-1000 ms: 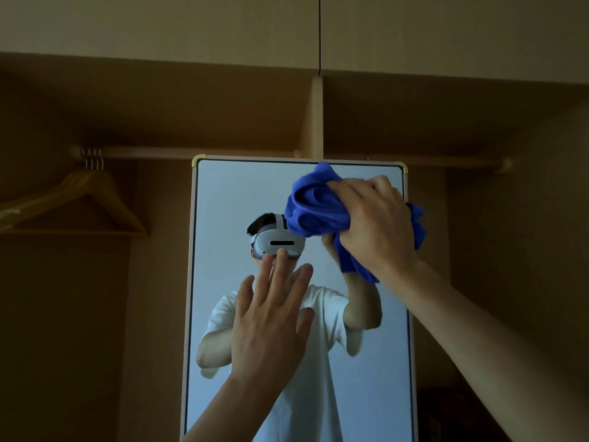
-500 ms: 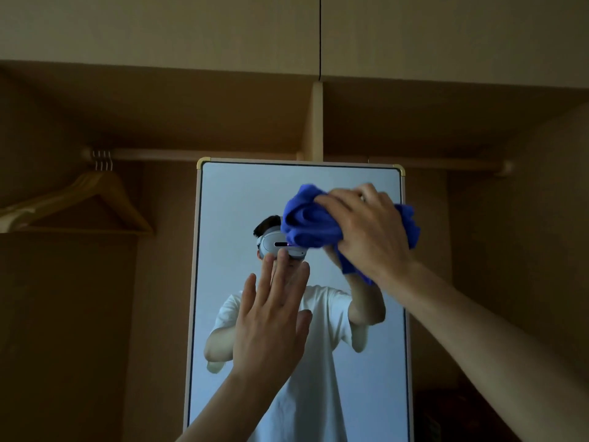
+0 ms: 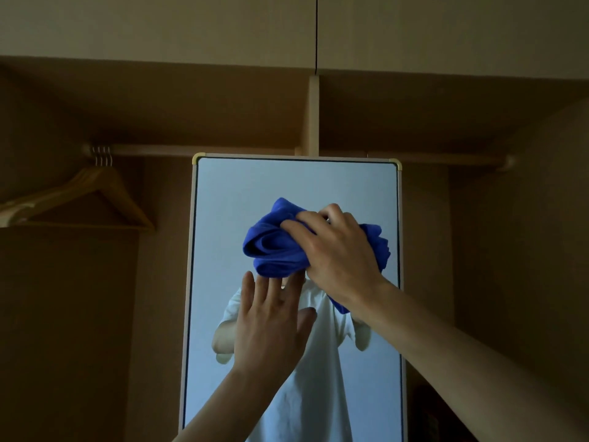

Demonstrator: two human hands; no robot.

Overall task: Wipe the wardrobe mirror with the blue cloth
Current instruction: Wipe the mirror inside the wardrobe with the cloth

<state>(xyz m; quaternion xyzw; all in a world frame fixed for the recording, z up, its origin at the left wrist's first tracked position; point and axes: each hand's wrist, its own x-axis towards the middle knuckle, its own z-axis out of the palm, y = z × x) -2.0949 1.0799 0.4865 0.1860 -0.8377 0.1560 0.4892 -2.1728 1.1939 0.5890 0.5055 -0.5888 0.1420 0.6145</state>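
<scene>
Cloth position: my right hand clenches the bunched blue cloth against the wardrobe mirror, nearer its top-right corner. Unwiped glass runs lengthwise below. My left hand, open and flat, holds nothing.

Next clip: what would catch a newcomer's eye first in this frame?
The bunched blue cloth, the one vivid colour in a dim wardrobe, is gripped by the right hand against the upper middle of the mirror. Just below it, the left hand is spread open with its fingers up in front of the glass. At the far left, wooden hangers hang from the rail.
</scene>
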